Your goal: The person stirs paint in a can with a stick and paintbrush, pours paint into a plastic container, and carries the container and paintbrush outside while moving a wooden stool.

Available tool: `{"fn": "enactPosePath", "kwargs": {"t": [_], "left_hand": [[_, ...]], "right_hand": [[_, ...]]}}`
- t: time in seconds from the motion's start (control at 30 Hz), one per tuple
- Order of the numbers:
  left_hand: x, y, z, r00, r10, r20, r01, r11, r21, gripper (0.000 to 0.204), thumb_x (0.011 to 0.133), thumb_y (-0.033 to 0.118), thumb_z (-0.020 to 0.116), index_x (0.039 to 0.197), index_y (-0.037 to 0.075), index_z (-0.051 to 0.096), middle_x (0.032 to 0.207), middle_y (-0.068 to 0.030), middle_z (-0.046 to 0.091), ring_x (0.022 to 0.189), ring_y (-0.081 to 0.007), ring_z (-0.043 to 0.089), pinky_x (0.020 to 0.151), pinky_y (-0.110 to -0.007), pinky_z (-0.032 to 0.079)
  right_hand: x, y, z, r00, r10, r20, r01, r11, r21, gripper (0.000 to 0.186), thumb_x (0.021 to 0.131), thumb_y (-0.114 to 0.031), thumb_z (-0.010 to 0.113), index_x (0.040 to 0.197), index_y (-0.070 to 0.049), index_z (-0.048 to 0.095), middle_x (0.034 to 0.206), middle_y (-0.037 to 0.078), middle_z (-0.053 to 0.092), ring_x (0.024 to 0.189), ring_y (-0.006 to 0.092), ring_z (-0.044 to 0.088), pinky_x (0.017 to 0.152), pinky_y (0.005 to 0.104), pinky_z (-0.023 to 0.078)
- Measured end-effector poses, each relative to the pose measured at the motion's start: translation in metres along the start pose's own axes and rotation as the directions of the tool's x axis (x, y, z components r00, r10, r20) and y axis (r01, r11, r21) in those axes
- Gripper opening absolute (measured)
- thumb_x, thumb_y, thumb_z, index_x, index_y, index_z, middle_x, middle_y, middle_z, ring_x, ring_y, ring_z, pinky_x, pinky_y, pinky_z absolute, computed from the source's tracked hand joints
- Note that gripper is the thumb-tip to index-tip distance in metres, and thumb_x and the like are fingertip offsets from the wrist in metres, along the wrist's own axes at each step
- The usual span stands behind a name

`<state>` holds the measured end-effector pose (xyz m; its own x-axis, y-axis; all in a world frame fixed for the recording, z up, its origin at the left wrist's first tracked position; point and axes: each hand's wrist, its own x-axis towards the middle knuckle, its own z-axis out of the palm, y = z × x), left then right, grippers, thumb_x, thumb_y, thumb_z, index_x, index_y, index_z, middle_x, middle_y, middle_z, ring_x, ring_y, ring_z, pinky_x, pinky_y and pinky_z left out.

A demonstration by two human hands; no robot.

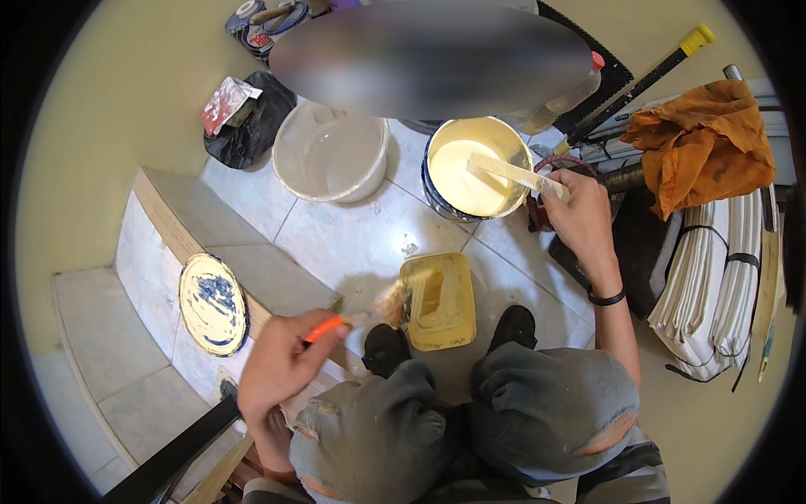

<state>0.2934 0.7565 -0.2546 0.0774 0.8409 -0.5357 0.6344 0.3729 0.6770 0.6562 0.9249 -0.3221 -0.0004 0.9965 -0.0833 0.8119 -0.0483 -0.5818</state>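
My left hand point(290, 357) is closed on the orange handle of a paintbrush point(326, 328). Its pale bristles are smeared by motion and sit beside the left rim of a yellow plastic tub point(464, 290), which has paint residue inside. My right hand point(579, 214) grips a flat, pale stirring stick point(512, 172). The stick's far end rests in cream-yellow paint inside a paint bucket point(434, 189), ahead and to the right. On the ledge to the left lies a round lid point(220, 290), coated in yellow paint with dark blue patches.
A whitish bucket point(369, 181) stands left of the paint bucket. Behind it are a black plastic bag point(252, 134) and paint cans point(248, 25). To the right are an orange cloth point(705, 147), bundled white strips point(697, 286) and a yellow-tipped pole point(663, 71). Stone steps point(109, 328) border the left.
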Motion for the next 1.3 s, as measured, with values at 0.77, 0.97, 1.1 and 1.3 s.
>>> {"fn": "enactPosePath", "kwargs": {"t": [0.77, 0.97, 1.1, 1.3], "left_hand": [[0.156, 0.007, 0.118, 0.959, 0.12, -0.256, -0.267, 0.679, -0.684, 0.035, 0.11, 0.036, 0.053, 0.113, 0.002, 0.063, 0.068, 0.004, 0.048, 0.053, -0.0042, 0.041, 0.049, -0.022, 0.033], [0.166, -0.014, 0.125, 0.933, 0.124, -0.337, -0.315, 0.734, -0.602, 0.036, 0.11, 0.036, 0.055, 0.12, 0.003, 0.066, 0.065, 0.0109, 0.038, 0.051, 0.0003, 0.028, 0.046, -0.021, 0.022], [0.166, -0.011, 0.125, 0.903, 0.148, -0.402, -0.345, 0.81, -0.475, 0.033, 0.109, 0.03, 0.056, 0.112, -0.001, 0.068, 0.073, 0.0056, 0.051, 0.065, -0.0029, 0.039, 0.055, -0.024, 0.031], [0.164, -0.013, 0.125, 0.878, 0.178, -0.444, -0.387, 0.809, -0.443, 0.032, 0.11, 0.029, 0.055, 0.12, 0.001, 0.065, 0.07, 0.0104, 0.041, 0.054, 0.0013, 0.03, 0.047, -0.021, 0.022]], "right_hand": [[-0.012, 0.049, 0.027, 0.992, 0.117, 0.055, -0.125, 0.778, 0.616, 0.028, 0.095, -0.018, 0.066, 0.105, 0.007, 0.074, 0.078, 0.004, 0.069, 0.072, 0.0086, 0.057, 0.068, 0.0292, 0.048], [-0.027, 0.049, 0.012, 0.993, 0.113, 0.016, -0.103, 0.828, 0.551, 0.024, 0.096, -0.017, 0.066, 0.102, 0.005, 0.074, 0.073, 0.0, 0.063, 0.069, 0.0064, 0.052, 0.063, 0.027, 0.043], [-0.045, 0.044, -0.008, 0.987, 0.159, 0.034, -0.154, 0.84, 0.521, 0.023, 0.096, -0.017, 0.067, 0.1, 0.005, 0.074, 0.071, -0.002, 0.061, 0.068, 0.0057, 0.05, 0.062, 0.0272, 0.041], [-0.062, 0.052, -0.011, 0.961, 0.275, 0.043, -0.261, 0.84, 0.475, 0.025, 0.097, -0.019, 0.068, 0.098, 0.004, 0.075, 0.071, -0.005, 0.057, 0.064, 0.0041, 0.044, 0.056, 0.0266, 0.035]]}}
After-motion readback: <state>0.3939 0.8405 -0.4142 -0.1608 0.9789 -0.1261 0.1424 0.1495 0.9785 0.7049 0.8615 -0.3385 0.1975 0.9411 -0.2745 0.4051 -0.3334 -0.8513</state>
